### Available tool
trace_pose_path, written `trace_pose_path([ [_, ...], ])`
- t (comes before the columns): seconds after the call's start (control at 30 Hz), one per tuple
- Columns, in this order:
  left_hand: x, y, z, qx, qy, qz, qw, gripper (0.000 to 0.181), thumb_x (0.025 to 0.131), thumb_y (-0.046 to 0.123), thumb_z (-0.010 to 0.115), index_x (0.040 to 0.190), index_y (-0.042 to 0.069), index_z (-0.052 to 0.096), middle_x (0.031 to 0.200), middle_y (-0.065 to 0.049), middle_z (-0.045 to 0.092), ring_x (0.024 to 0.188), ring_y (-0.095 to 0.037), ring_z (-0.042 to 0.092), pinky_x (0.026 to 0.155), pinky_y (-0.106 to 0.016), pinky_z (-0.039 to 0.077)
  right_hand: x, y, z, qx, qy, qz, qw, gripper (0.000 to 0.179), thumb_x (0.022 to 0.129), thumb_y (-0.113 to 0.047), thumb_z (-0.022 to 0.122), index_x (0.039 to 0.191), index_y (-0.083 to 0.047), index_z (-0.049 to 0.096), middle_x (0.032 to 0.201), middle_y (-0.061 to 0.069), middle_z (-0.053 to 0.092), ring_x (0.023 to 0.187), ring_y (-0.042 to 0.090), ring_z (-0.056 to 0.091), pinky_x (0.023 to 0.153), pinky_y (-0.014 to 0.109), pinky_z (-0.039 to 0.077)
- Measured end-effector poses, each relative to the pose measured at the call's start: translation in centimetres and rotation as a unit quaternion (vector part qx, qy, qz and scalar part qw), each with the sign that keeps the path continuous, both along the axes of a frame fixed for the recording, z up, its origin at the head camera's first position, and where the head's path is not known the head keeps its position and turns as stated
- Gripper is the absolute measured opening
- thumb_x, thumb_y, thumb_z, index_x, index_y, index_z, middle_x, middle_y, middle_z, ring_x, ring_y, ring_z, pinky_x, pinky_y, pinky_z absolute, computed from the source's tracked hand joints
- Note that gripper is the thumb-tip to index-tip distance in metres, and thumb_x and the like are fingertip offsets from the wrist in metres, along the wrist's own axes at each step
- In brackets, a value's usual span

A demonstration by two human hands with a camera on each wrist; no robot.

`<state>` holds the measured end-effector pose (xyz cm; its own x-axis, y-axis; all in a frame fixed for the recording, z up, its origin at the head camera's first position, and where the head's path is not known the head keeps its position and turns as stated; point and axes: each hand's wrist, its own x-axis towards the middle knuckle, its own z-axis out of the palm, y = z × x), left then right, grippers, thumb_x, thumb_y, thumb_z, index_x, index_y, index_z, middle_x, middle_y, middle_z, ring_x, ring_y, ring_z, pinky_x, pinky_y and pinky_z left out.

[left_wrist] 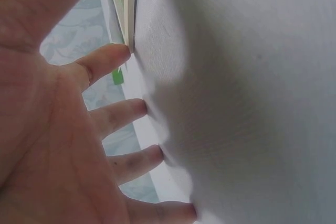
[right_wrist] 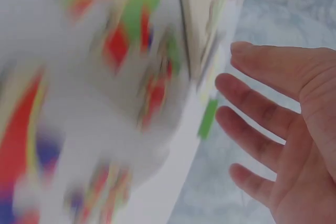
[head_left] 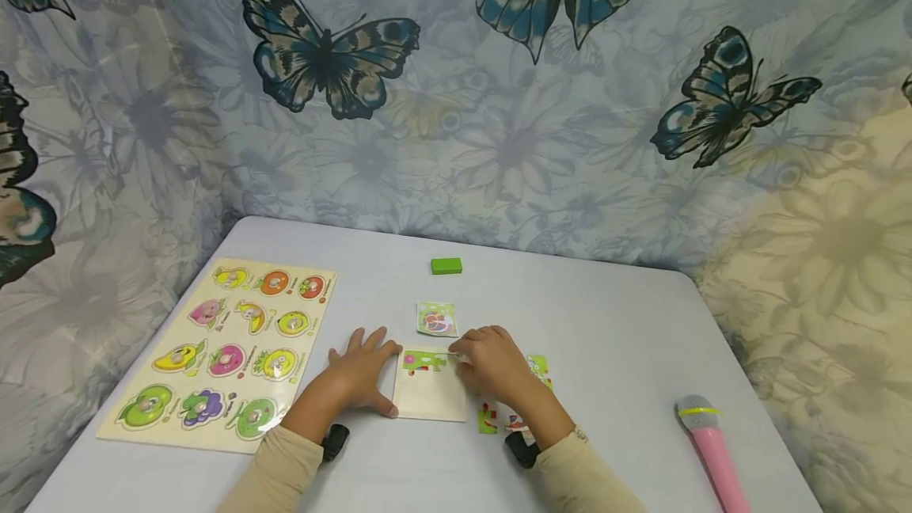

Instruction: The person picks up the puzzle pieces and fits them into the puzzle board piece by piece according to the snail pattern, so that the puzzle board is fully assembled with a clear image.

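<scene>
A small pale wooden puzzle board [head_left: 431, 400] lies on the table, with joined green picture pieces [head_left: 423, 360] along its far edge. My left hand [head_left: 356, 378] spreads its fingers at the board's left side; in the left wrist view a fingertip [left_wrist: 122, 52] touches the board's edge. Over the board's far right corner is my right hand [head_left: 499, 366], its fingers extended. The right wrist view shows nothing held between those fingers. Loose puzzle pieces [head_left: 488, 418], green, red and white, lie under and beside the right forearm, partly hidden; they are blurred in the right wrist view.
A small picture card [head_left: 436, 319] lies beyond the board, and a green block [head_left: 446, 266] farther back. At left is a large fruit board [head_left: 242, 339]. A pink microphone [head_left: 716, 457] lies near the right edge of the white table [head_left: 606, 323]. Patterned cloth [head_left: 456, 141] hangs behind.
</scene>
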<state>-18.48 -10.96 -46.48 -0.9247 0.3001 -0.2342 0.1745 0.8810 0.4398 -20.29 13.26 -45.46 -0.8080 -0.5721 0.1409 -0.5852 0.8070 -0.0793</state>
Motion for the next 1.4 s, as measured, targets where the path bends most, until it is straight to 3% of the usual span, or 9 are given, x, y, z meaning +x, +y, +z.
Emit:
trace_pose_path([
  [0.33,0.0,-0.5,0.4,0.007,-0.002,-0.001,1.0,0.094,0.055,0.035,0.094,0.136,0.015,0.052,0.156,-0.019,0.028,0.143,-0.051,0.014,0.095,-0.084,0.015,-0.3,6.7,0.4,0.0,-0.014,-0.093,0.9956,0.015,0.079,-0.011,0.079,0.094,-0.014,0.075,0.103,0.002,0.072,0.105,0.027,0.063,0.102,0.05,0.041],
  [0.5,0.1,-0.9,0.8,0.004,-0.003,0.0,1.0,0.094,0.055,0.035,0.094,0.136,0.014,0.052,0.156,-0.02,0.028,0.142,-0.052,0.014,0.095,-0.084,0.016,-0.3,8.8,0.1,0.007,-0.024,-0.116,0.9929,0.014,0.078,-0.007,0.078,0.09,-0.013,0.075,0.103,0.004,0.072,0.106,0.03,0.063,0.101,0.054,0.041],
  [1.07,0.1,-0.7,0.3,0.002,0.011,-0.002,0.9999,0.093,0.054,0.036,0.094,0.135,0.014,0.052,0.155,-0.019,0.029,0.141,-0.05,0.018,0.095,-0.083,0.019,-0.5,9.8,-0.9,0.013,-0.035,-0.149,0.9882,0.019,0.076,-0.004,0.08,0.09,-0.014,0.074,0.102,0.003,0.072,0.105,0.029,0.064,0.098,0.055,0.045],
  [1.4,0.3,-0.3,0.4,0.006,0.003,-0.004,1.0,0.093,0.056,0.036,0.094,0.136,0.014,0.052,0.156,-0.019,0.029,0.142,-0.051,0.015,0.095,-0.083,0.018,0.0,10.1,-0.9,0.011,-0.02,-0.137,0.9903,0.02,0.075,-0.005,0.082,0.09,-0.014,0.074,0.102,0.002,0.072,0.104,0.027,0.065,0.1,0.054,0.044],
])
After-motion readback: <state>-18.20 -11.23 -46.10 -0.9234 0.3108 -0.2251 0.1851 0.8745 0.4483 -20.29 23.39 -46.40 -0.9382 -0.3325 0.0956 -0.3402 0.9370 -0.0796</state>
